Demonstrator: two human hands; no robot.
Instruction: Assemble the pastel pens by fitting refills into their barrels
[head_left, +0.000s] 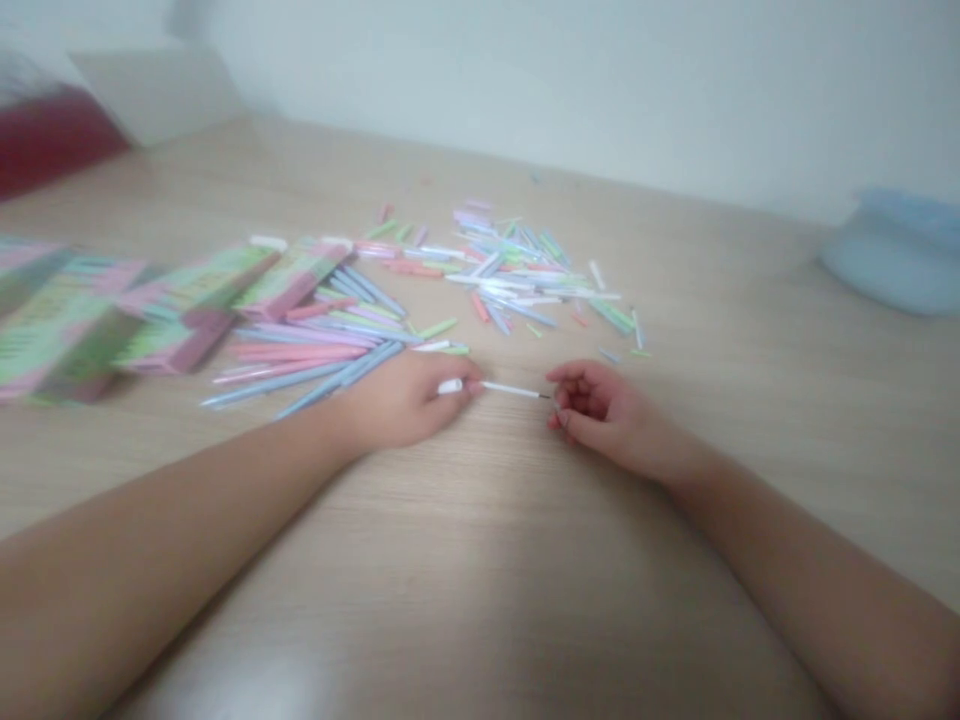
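My left hand point(405, 395) is closed around a slim white pen point(514, 389). The pen's white end point(450, 386) shows over the thumb, and its thin shaft with a dark tip points right. Facing that tip, my right hand point(607, 415) has its fingers curled and thumb drawn in. Something small and pale may lie between its fingertips, but blur hides what it is. Under and beyond my left wrist lies a pile of pastel pens point(322, 345) in blue, pink, green and lilac.
Loose pastel pen parts point(510, 275) are scattered farther back. Several green and pink boxes point(187, 300) lie at the left. A red object point(56, 140) and a pale panel point(157, 95) stand far left. A bluish translucent container point(892, 255) sits at the right by the wall.
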